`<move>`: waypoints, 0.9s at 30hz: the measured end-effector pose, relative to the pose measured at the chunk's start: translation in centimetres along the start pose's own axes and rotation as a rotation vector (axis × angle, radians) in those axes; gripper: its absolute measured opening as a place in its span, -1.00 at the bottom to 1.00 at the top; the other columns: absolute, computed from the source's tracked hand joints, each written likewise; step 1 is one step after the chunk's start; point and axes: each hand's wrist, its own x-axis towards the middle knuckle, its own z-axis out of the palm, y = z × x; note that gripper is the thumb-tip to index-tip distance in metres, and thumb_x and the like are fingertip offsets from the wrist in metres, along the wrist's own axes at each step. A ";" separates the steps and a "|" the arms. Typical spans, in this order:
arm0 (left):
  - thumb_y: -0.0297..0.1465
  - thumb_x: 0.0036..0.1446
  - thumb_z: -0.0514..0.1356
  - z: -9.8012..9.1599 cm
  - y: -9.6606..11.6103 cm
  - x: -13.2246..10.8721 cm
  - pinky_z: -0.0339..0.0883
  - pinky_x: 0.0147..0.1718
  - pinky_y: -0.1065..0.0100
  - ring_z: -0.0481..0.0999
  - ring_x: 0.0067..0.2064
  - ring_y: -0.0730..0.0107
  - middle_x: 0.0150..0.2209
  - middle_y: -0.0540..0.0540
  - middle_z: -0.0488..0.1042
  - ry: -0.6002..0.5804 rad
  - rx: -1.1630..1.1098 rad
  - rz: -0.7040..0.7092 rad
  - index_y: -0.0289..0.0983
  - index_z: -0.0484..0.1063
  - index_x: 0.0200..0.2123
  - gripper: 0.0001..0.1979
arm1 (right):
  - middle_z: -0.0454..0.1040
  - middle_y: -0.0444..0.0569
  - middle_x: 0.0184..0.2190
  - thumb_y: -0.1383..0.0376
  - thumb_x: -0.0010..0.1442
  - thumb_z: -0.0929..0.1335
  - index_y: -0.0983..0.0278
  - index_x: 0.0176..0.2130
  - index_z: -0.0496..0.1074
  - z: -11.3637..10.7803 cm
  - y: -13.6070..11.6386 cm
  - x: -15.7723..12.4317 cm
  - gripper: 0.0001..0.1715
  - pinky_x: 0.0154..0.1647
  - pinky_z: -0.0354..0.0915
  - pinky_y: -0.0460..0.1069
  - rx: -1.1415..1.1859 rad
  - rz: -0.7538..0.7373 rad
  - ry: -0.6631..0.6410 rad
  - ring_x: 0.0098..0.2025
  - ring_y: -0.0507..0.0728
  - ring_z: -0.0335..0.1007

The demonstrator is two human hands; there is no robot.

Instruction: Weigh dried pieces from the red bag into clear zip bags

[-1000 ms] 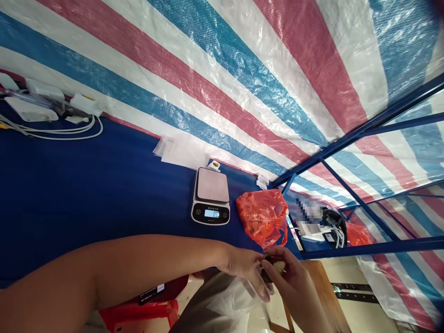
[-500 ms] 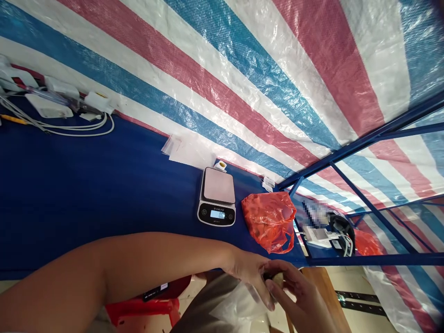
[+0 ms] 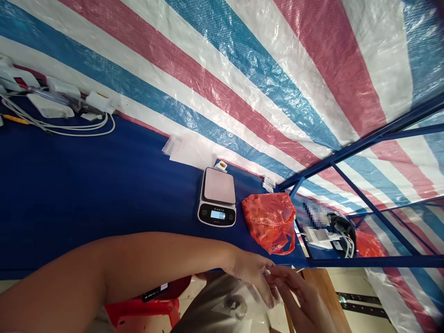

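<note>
My left hand (image 3: 255,276) is beyond the table's front edge, its fingers closed on the top of a clear plastic bag (image 3: 255,307) that hangs over my lap. Inside the bag a dark, roundish piece (image 3: 236,304) shows blurred through the film; its kind cannot be made out. My right hand (image 3: 294,289) meets the left one at the bag's mouth, with thumb and fingers pinched there on the film. The fingertips of both hands partly hide each other.
A kitchen scale (image 3: 217,196) with a lit display stands on the blue table (image 3: 104,185). Right of it lies a red plastic bag (image 3: 269,222). Flat clear bags (image 3: 190,151) lie behind the scale, and white cables (image 3: 79,129) at the far left. A blue metal frame (image 3: 374,262) borders the right.
The dark and tan piece between my fingers has gone down into the clear plastic bag. My right fingers have closed in at the bag's mouth.
</note>
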 end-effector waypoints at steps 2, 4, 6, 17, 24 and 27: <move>-0.40 -0.31 0.53 -0.1 0.0 0.0 0.54 -0.32 0.21 0.62 -0.31 0.25 -0.26 -0.02 0.51 0.011 -0.086 -0.076 -0.16 0.30 -0.16 -0.37 | 0.67 0.08 -0.22 -0.08 0.31 0.32 0.20 -0.15 0.62 -0.4 0.2 -0.3 -0.53 -0.18 0.55 -0.03 0.002 0.034 0.083 -0.17 0.24 0.65; -0.50 -0.34 0.52 0.0 0.6 -0.2 0.53 -0.30 0.23 0.62 -0.31 0.29 -0.23 -0.02 0.53 -0.002 -0.188 -0.156 -0.15 0.30 -0.12 -0.32 | 0.67 0.07 -0.22 -0.09 0.29 0.32 0.20 -0.17 0.60 -1.0 1.3 -0.1 -0.53 -0.19 0.54 -0.04 -0.027 0.092 0.230 -0.17 0.25 0.65; -0.62 -0.43 0.51 0.1 1.5 -0.4 0.51 -0.28 0.29 0.61 -0.30 0.36 -0.22 0.01 0.54 -0.002 -0.276 -0.247 -0.16 0.30 -0.07 -0.22 | 0.67 0.07 -0.19 -0.06 0.27 0.32 0.20 -0.15 0.59 -1.6 3.1 1.1 -0.55 -0.18 0.53 -0.01 -0.089 0.152 0.367 -0.13 0.26 0.63; -0.85 -0.71 0.42 0.3 2.9 0.2 0.47 -0.29 0.38 0.58 -0.35 0.44 -0.30 0.12 0.57 0.046 -0.353 -0.454 -0.21 0.33 -0.09 -0.04 | 0.56 0.14 -0.04 -0.01 0.11 0.37 0.20 -0.12 0.51 0.6 6.0 15.5 -0.56 0.21 0.26 0.29 -0.119 -0.022 0.304 0.10 0.36 0.43; -0.88 -0.72 0.40 0.3 3.5 0.2 0.48 -0.32 0.42 0.59 -0.38 0.45 -0.34 0.14 0.57 0.049 -0.353 -0.482 -0.21 0.35 -0.13 -0.06 | 0.52 0.08 -0.19 0.04 0.04 0.41 0.19 -0.24 0.46 1.7 4.5 16.7 -0.66 0.19 0.24 0.32 0.117 -0.023 0.390 0.03 0.37 0.42; -0.88 -0.73 0.40 0.3 3.4 0.1 0.48 -0.34 0.42 0.59 -0.38 0.45 -0.35 0.14 0.58 0.048 -0.358 -0.498 -0.20 0.36 -0.13 -0.05 | 0.53 0.08 -0.22 0.00 0.09 0.32 0.19 -0.20 0.39 0.8 4.6 16.6 -0.62 0.08 0.38 0.27 0.338 0.008 0.458 -0.02 0.32 0.49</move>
